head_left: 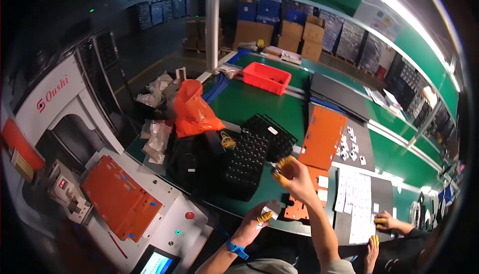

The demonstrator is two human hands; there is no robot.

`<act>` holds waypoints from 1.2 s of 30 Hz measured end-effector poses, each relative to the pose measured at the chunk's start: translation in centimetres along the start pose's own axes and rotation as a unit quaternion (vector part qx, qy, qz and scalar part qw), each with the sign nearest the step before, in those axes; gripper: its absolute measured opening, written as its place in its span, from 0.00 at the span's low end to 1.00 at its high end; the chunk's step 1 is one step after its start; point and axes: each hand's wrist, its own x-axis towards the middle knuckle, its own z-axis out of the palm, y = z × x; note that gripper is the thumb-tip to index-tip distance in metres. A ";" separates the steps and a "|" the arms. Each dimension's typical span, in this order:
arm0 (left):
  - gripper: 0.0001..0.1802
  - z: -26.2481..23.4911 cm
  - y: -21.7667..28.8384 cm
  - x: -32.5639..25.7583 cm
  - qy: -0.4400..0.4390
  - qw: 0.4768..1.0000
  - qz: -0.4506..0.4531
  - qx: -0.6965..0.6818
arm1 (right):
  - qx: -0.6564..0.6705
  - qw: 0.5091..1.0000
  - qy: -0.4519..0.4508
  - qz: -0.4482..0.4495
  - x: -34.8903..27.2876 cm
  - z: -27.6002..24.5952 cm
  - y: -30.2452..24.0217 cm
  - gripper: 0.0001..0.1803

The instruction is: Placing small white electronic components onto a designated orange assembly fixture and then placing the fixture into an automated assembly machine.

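Observation:
My left hand (257,220), with yellow finger covers and a blue wristband (234,249), holds a small white flat part (272,207) low over the near edge of the green bench (249,102). My right hand (293,172), also with yellow finger covers, is raised with its fingers curled beside the stack of black perforated trays (248,159). Whether it grips anything is hidden. An orange plate (323,137) lies just right of it, and another orange plate (298,209) lies below it.
A black mat (381,194) with rows of small white parts (357,201) lies at right, where another person's hands (385,221) work. An orange bag (192,109) and a red bin (267,77) sit farther back. A white machine with an orange plate (119,199) stands at left.

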 end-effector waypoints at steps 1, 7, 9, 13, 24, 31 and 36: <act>0.29 1.0 -0.1 -0.1 -0.007 1.000 0.003 0.000 | -0.002 1.000 0.022 -0.006 -2.8 -1.8 0.1 0.13; 0.38 8.1 -0.7 1.3 -0.069 0.993 0.010 0.092 | 0.082 0.991 0.082 -0.064 -13.0 -7.3 4.4 0.16; 0.37 9.4 -2.0 2.2 -0.074 0.990 0.014 0.118 | 0.154 0.980 0.121 -0.047 -14.6 -8.3 4.5 0.16; 0.31 12.8 -3.9 3.7 -0.078 0.968 0.050 0.232 | 0.143 0.977 0.153 -0.048 -16.5 -11.6 5.7 0.13; 0.32 12.4 -6.4 6.2 -0.086 0.939 0.054 0.328 | -0.002 0.988 0.155 -0.008 -16.9 -14.7 4.4 0.11; 0.39 9.9 -5.4 4.9 -0.083 0.987 -0.047 0.133 | 0.033 0.985 0.166 -0.020 -16.6 -12.1 4.4 0.13; 0.40 8.3 -4.0 3.0 -0.106 0.980 0.022 0.164 | 0.005 0.985 0.156 -0.073 -16.5 -8.9 3.2 0.15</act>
